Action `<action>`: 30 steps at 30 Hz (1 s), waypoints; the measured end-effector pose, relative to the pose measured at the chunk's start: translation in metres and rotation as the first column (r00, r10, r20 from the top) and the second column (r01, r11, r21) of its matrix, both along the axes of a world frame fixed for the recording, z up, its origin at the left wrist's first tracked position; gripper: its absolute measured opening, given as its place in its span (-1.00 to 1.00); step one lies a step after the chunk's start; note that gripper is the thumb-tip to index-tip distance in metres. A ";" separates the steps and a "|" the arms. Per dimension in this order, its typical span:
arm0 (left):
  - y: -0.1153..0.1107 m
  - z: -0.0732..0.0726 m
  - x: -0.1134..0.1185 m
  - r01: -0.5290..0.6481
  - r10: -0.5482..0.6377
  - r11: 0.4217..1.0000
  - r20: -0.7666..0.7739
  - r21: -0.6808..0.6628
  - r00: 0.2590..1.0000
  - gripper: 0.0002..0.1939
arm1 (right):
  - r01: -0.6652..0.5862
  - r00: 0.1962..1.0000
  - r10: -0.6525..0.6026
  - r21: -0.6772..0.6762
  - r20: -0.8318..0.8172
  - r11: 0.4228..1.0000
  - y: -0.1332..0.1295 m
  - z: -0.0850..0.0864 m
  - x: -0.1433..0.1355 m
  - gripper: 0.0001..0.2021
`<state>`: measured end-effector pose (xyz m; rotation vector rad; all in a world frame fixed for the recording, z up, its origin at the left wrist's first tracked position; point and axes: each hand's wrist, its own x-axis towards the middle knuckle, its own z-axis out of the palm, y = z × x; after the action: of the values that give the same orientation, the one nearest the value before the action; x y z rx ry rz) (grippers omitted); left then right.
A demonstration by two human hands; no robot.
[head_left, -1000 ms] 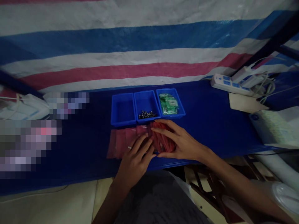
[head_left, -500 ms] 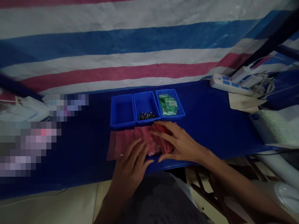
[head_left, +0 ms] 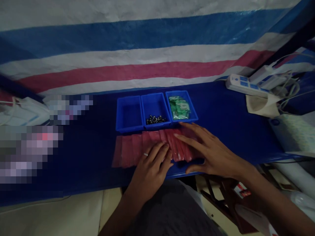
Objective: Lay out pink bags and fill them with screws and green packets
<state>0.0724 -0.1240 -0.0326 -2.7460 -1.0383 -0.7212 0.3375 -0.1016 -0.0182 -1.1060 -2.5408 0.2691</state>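
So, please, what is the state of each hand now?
Left hand: open, fingers on the red bags.
Right hand: open, thumb and fingers apart, at the bags' right end.

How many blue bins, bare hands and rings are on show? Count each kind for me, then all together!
Blue bins: 3
Bare hands: 2, left hand and right hand
Ring: 1
Total: 6

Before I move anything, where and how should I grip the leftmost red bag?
Pinch the left edge of the leftmost bag, probably best coming from the left. It lies flat, and this edge sticks out from the overlapping row of red bags, while its right side meets the next bag. The left hand is farther right.
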 end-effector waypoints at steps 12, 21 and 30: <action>0.010 -0.003 0.009 0.023 -0.023 1.000 -0.008 -0.017 1.000 -0.74 | 0.450 0.864 -0.433 0.010 -0.256 0.893 -0.042 -0.032 0.026 0.15; 0.011 -0.003 0.008 0.008 -0.008 1.000 -0.031 -0.013 0.999 -0.67 | 0.160 0.977 -0.145 0.084 -0.158 0.984 -0.018 -0.023 0.006 -0.47; 0.011 -0.004 0.020 0.019 -0.019 0.998 0.000 0.054 1.000 -0.73 | 0.254 0.917 -0.222 0.056 -0.331 0.965 -0.021 -0.024 0.018 -0.53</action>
<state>0.0924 -0.1125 -0.0361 -2.7138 -0.9796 -0.7412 0.3550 -0.1225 -0.0423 -1.2101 -2.0871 0.2355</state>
